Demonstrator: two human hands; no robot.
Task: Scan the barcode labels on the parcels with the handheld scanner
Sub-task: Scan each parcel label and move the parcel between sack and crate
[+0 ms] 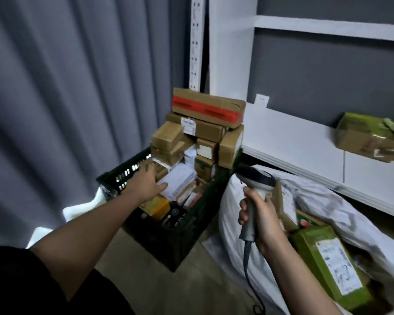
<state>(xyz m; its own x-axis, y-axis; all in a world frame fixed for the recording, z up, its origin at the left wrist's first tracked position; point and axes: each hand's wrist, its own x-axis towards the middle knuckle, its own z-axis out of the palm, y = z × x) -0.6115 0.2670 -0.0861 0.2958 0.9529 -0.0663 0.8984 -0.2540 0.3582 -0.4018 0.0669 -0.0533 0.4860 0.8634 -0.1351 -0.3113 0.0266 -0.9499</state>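
**Over the crate: reaching for the next parcel to scan**

Over the near corner of the crate point(168, 242), the left hand point(147, 183) is reaching in with fingers spread and fairly straight, resting on or just above the small parcels; it is not gripping anything that can be made out. The right hand point(258, 215) is holding the scanner point(255, 178) by its handle, fingers wrapped round it, head up and pointing toward the crate, its cable hanging down toward the floor.

The parcels point(198, 142) are lying heaped in the crate: brown boxes stacked at the far end, white paper packets in the middle, a yellow box point(157, 206) near the front. A box with a red band point(207, 110) is sitting on top, and a white label point(188, 125) is showing on the box under it.

To do this step well, the left hand is probably best picking one parcel and turning its label face up toward the scanner, holding it flat so the barcode is not creased or shaded. The tall stack looks loosely balanced, so pulling from underneath is risking a slide.

To the right, a white sack point(232, 223) is lying on the floor with a green parcel point(323, 258) in it, beside a white shelf point(293, 137).
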